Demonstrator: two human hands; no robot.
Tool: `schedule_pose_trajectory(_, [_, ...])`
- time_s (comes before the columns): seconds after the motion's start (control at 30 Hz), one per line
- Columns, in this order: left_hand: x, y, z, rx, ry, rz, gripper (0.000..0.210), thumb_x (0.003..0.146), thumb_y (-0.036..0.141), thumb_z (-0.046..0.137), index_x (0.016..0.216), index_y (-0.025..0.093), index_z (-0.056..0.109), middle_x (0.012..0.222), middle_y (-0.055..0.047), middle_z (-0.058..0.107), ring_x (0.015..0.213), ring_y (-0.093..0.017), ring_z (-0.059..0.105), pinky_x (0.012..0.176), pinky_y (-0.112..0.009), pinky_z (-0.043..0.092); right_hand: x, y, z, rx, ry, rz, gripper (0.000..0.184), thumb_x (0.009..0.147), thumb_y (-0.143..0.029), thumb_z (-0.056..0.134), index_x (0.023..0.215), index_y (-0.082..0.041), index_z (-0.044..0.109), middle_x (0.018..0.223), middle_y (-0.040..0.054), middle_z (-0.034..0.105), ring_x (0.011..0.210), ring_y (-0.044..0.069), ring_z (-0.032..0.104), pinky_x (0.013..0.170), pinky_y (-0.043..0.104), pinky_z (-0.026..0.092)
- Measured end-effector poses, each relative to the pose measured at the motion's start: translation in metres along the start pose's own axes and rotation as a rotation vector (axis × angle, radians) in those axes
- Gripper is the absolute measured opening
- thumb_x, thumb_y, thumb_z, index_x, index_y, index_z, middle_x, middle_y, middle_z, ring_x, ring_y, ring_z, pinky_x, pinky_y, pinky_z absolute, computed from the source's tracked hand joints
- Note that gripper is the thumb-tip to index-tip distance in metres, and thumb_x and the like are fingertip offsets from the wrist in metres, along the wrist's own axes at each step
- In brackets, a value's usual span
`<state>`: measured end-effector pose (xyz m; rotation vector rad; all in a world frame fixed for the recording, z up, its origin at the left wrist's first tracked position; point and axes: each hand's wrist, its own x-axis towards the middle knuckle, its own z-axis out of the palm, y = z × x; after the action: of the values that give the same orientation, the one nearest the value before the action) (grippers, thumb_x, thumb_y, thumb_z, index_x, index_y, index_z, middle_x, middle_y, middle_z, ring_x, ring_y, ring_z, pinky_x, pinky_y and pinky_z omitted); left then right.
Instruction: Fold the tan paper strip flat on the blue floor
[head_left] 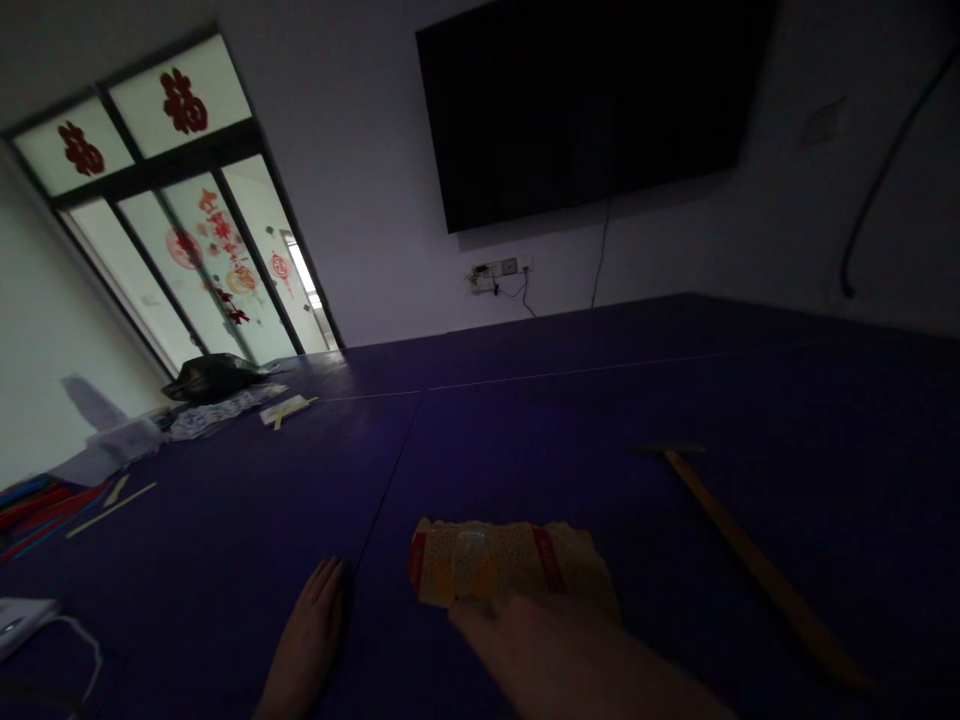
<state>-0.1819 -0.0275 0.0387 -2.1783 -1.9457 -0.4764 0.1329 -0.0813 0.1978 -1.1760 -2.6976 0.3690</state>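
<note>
The room is dim. A yellowish mesh packet with red bands (495,562) lies on the dark blue table (570,420) near the front edge. My right hand (547,640) rests on its near side and grips it. Flat on the table to the left of the packet lies my left hand (309,640), fingers together, holding nothing. A hammer with a long wooden handle (757,565) lies to the right of the packet, its head (667,450) pointing away from me.
At the far left of the table sit a dark bag (214,377), papers, a small card (285,410), thin sticks (111,508) and coloured strips (37,505). A white device with a cable (22,620) is at the near left. A wall television (592,100) hangs ahead.
</note>
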Motion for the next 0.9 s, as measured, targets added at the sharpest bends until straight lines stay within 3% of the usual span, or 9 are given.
schedule_pose_trajectory(0.1, [0.001, -0.004, 0.005, 0.014, 0.077, 0.057, 0.041, 0.083, 0.025, 0.034, 0.113, 0.012, 0.058, 0.12, -0.013, 0.058, 0.117, -0.026, 0.05, 0.095, -0.042, 0.046, 0.026, 0.027, -0.013, 0.174, -0.056, 0.226, 0.04, 0.056, -0.031, 0.072, 0.095, -0.023, 0.064, 0.095, 0.0079, 0.07, 0.082, 0.029, 0.066, 0.058, 0.032, 0.047])
schedule_pose_trajectory(0.23, [0.001, -0.007, 0.003, 0.054, 0.24, 0.208, 0.038, 0.084, 0.025, 0.036, 0.113, 0.012, 0.058, 0.118, -0.014, 0.059, 0.115, -0.028, 0.051, 0.09, -0.043, 0.049, 0.06, 0.079, 0.008, 0.093, -0.264, 0.388, 0.066, 0.056, -0.025, 0.074, 0.117, -0.008, 0.054, 0.117, 0.0191, 0.059, 0.107, 0.031, 0.055, 0.088, 0.037, 0.043])
schedule_pose_trajectory(0.33, [-0.008, 0.004, -0.006, 0.027, 0.304, 0.447, 0.034, 0.083, 0.02, 0.04, 0.113, 0.017, 0.056, 0.114, -0.012, 0.062, 0.112, -0.024, 0.054, 0.091, -0.037, 0.049, 0.074, 0.102, 0.025, 0.093, -0.341, 0.44, 0.078, 0.051, -0.028, 0.077, 0.12, -0.002, 0.05, 0.127, 0.0248, 0.05, 0.115, 0.034, 0.049, 0.093, 0.039, 0.04])
schedule_pose_trajectory(0.43, [-0.023, 0.036, -0.01, -0.122, 0.187, 0.631, 0.035, 0.084, 0.016, 0.043, 0.117, 0.021, 0.053, 0.107, -0.008, 0.065, 0.103, -0.016, 0.06, 0.089, -0.024, 0.049, 0.079, 0.109, 0.033, 0.109, -0.371, 0.463, 0.088, 0.047, -0.024, 0.079, 0.124, -0.001, 0.045, 0.129, 0.0244, 0.048, 0.117, 0.032, 0.048, 0.094, 0.035, 0.04])
schedule_pose_trajectory(0.57, [-0.038, 0.093, -0.003, -0.525, -0.04, 0.662, 0.033, 0.086, 0.014, 0.04, 0.116, 0.022, 0.052, 0.103, -0.007, 0.067, 0.096, -0.012, 0.062, 0.083, -0.018, 0.051, 0.084, 0.111, 0.038, 0.153, -0.411, 0.481, 0.075, 0.04, -0.025, 0.081, 0.107, 0.0, 0.06, 0.114, 0.023, 0.061, 0.104, 0.031, 0.058, 0.086, 0.034, 0.045])
schedule_pose_trajectory(0.67, [-0.037, 0.122, 0.003, -0.781, -0.188, 0.483, 0.03, 0.087, 0.021, 0.041, 0.114, 0.022, 0.054, 0.109, -0.009, 0.064, 0.101, -0.015, 0.06, 0.086, -0.024, 0.049, 0.085, 0.114, 0.039, 0.223, -0.387, 0.488, 0.068, 0.033, -0.025, 0.082, 0.094, 0.0, 0.066, 0.106, 0.0238, 0.064, 0.098, 0.035, 0.06, 0.083, 0.038, 0.045])
schedule_pose_trajectory(0.77, [-0.026, 0.132, 0.003, -1.036, -0.344, 0.056, 0.023, 0.083, 0.033, 0.049, 0.093, 0.017, 0.062, 0.093, -0.009, 0.066, 0.089, -0.017, 0.062, 0.08, -0.027, 0.049, 0.082, 0.119, 0.037, 0.379, -0.288, 0.464, 0.056, 0.034, -0.024, 0.081, 0.086, -0.006, 0.069, 0.099, 0.0173, 0.069, 0.094, 0.034, 0.061, 0.079, 0.037, 0.046])
schedule_pose_trajectory(0.83, [-0.015, 0.135, -0.003, -1.213, -0.384, -0.262, 0.025, 0.075, 0.04, 0.059, 0.078, 0.015, 0.06, 0.079, -0.007, 0.065, 0.079, -0.017, 0.063, 0.074, -0.026, 0.049, 0.08, 0.121, 0.036, 0.536, -0.188, 0.442, 0.043, 0.043, -0.024, 0.077, 0.083, -0.011, 0.068, 0.093, 0.0111, 0.071, 0.09, 0.029, 0.063, 0.074, 0.033, 0.048])
schedule_pose_trajectory(0.9, [-0.002, 0.136, -0.011, -1.43, -0.404, -0.523, 0.03, 0.067, 0.043, 0.066, 0.076, 0.016, 0.057, 0.082, -0.008, 0.065, 0.082, -0.018, 0.063, 0.077, -0.028, 0.049, 0.079, 0.118, 0.037, 0.718, -0.076, 0.422, 0.033, 0.054, -0.025, 0.071, 0.085, -0.014, 0.067, 0.092, 0.0072, 0.071, 0.086, 0.024, 0.065, 0.069, 0.03, 0.05])
